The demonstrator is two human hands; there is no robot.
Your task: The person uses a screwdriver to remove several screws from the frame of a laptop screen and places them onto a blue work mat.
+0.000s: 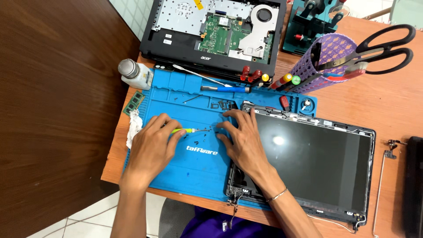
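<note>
While your left hand (152, 147) rests on the blue mat (194, 169), its fingers (174, 136) are closed round a small screwdriver (187, 130) with a yellow-green handle, tip pointing toward your right hand (240, 136). That hand lies flat, fingers (229, 115) spread and holding nothing, over the mat's right edge and the near-left corner of the screen panel (317, 163). Tiny screws (197, 142) lie loose on the mat between the two hands. Beyond the mat sits an opened laptop base (211, 33), circuit board exposed. A white bottle (134, 74) stands at the mat's far-left corner, a memory module (133, 103) and a tissue (133, 128) just off its left edge. A purple mesh holder (324, 61) with scissors (383, 48) stands past the mat's far-right corner on the worktop (387, 105).
</note>
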